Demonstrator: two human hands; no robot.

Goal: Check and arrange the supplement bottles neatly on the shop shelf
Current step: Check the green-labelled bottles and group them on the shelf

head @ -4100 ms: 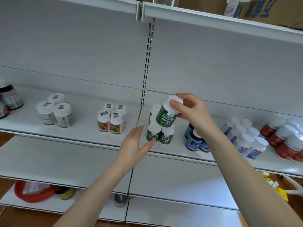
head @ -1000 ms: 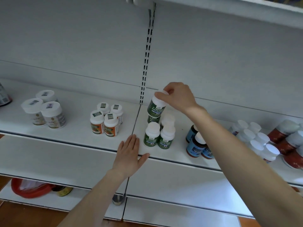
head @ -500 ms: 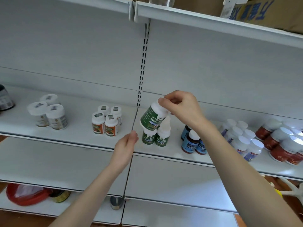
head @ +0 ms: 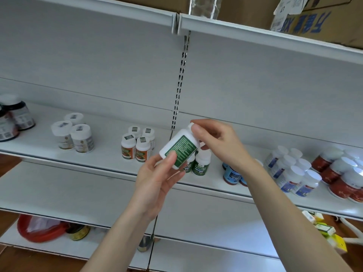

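Observation:
A white bottle with a green label point(head: 180, 149) is tilted in the air in front of the shelf point(head: 110, 165), its back text facing me. My right hand point(head: 218, 142) pinches its white cap at the upper end. My left hand point(head: 157, 179) grips its lower end, thumb on the label. Behind it, two more green-label bottles point(head: 201, 163) stand on the shelf, partly hidden by the held one.
Orange-label bottles point(head: 137, 146) and beige-label bottles point(head: 75, 136) stand to the left, dark bottles point(head: 13, 118) at the far left. Blue bottles point(head: 231, 173), white-blue bottles point(head: 292, 171) and red bottles point(head: 341, 173) fill the right. Cardboard boxes point(head: 306, 18) sit on the top shelf.
My right hand lifted the green-label bottle off the stack and tilted it toward me. My left hand rose from the shelf edge and took hold of its lower end.

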